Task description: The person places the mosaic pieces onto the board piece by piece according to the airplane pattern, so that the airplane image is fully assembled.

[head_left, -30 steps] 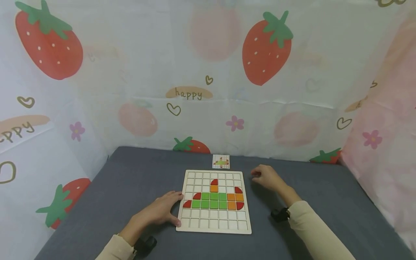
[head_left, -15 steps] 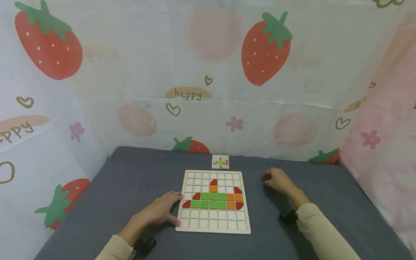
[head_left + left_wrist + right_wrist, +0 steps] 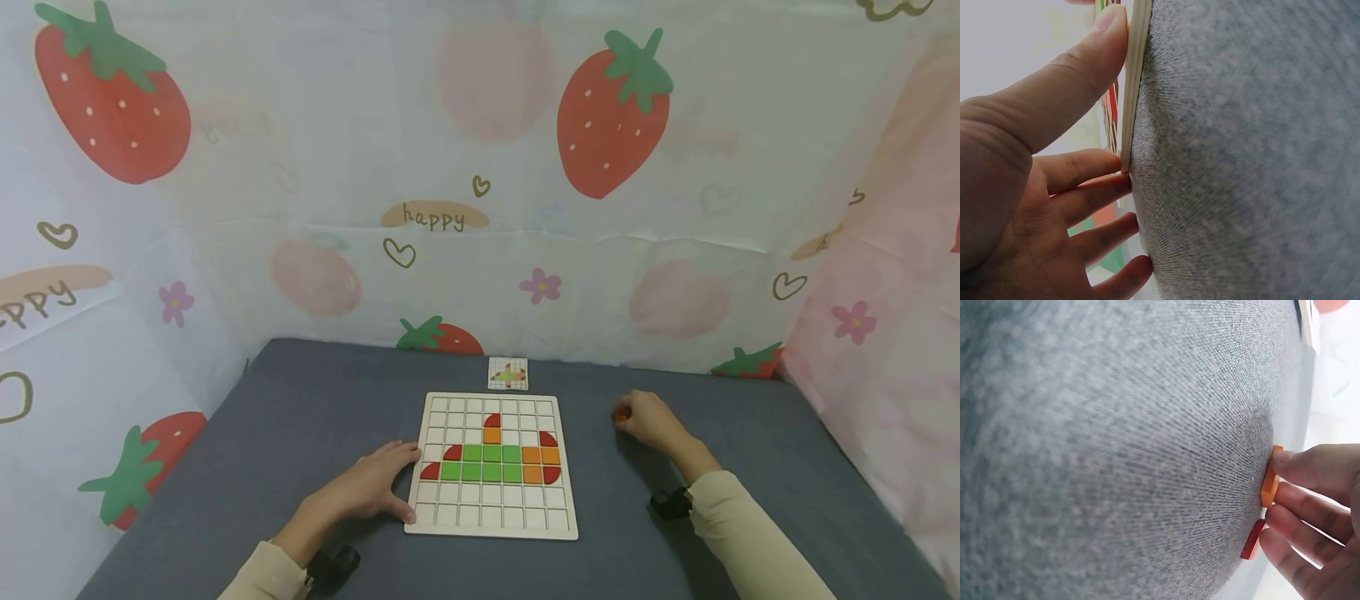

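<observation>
A wooden grid board [image 3: 491, 521] lies flat on the grey cloth, with green, orange and red tiles [image 3: 492, 463] set in its middle rows. My left hand [image 3: 401, 483] rests flat on the cloth. Its thumb and fingers lie against the left edge of the board [image 3: 1135, 75], as the left wrist view shows for the hand [image 3: 1116, 94]. My right hand [image 3: 626, 414] sits curled on the cloth to the right of the board. The fingertips of that hand [image 3: 1285, 500] pinch an orange tile [image 3: 1269, 485], and a red tile [image 3: 1252, 539] lies against the lower fingers.
A small pattern card [image 3: 507, 373] lies just behind the board. Strawberry-print sheets [image 3: 480, 208] close in the back and both sides. The grey cloth [image 3: 315, 400] covers the whole table.
My right hand has slid to the right, away from the board's upper right corner, and an orange tile now shows at its fingertips. The left hand and the board have not moved.
</observation>
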Motion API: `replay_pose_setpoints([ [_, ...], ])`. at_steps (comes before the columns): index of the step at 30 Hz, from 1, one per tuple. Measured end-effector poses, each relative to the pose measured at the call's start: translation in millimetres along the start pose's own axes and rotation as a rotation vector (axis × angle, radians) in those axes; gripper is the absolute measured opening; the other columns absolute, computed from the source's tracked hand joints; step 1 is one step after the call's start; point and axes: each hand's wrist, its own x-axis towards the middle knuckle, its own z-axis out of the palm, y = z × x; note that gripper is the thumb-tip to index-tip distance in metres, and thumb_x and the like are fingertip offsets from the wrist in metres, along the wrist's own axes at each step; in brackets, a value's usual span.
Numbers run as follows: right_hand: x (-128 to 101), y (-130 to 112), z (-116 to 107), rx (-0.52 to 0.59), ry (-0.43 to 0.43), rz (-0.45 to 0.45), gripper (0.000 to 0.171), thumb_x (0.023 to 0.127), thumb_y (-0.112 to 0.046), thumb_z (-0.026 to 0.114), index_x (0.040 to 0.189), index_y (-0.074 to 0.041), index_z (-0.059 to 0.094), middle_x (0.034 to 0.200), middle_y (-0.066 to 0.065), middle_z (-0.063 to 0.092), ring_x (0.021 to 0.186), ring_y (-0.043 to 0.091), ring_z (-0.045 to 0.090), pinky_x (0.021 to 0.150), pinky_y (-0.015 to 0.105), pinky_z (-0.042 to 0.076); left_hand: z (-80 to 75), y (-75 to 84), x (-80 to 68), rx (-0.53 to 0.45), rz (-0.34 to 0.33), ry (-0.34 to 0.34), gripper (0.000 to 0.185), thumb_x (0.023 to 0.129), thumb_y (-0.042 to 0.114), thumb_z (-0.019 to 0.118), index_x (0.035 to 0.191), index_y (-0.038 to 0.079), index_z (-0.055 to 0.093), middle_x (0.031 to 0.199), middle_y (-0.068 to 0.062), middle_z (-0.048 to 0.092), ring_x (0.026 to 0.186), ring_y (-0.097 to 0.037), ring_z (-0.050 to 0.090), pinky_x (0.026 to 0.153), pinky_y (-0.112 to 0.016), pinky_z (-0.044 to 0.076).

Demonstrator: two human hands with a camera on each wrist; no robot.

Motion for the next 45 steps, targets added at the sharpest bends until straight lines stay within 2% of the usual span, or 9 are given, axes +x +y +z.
replay_pose_setpoints([
  [8, -2.6, 0.9, 1.1, 0.005, 0.001, 0.015, 0.015, 0.077, -0.008, 0.065, 0.091, -0.002, 0.068, 0.087, 0.011, 0.063, 0.081, 0.026, 0.060, 0.070, 0.040, 0.049, 1.9, -2.1, 1.2, 0.000, -0.022, -0.002, 0.089, 0.061, 0.038, 0.079, 0.135, 0.007, 0.041, 0.143, -0.011, 0.037, 0.136, -0.034, 0.026, 0.102, -0.060, 0.024],
  [45, -2.5, 1.2, 2.0, -0.025, 0.039, 0.004, 0.015, 0.076, -0.008, 0.066, 0.089, -0.002, 0.068, 0.085, 0.011, 0.062, 0.077, 0.026, 0.059, 0.068, 0.040, 0.048, -1.0, -1.1, 0.1, -0.002, -0.019, -0.024, 0.090, 0.062, 0.040, 0.078, 0.136, 0.007, 0.040, 0.144, -0.012, 0.036, 0.136, -0.034, 0.025, 0.101, -0.061, 0.024],
])
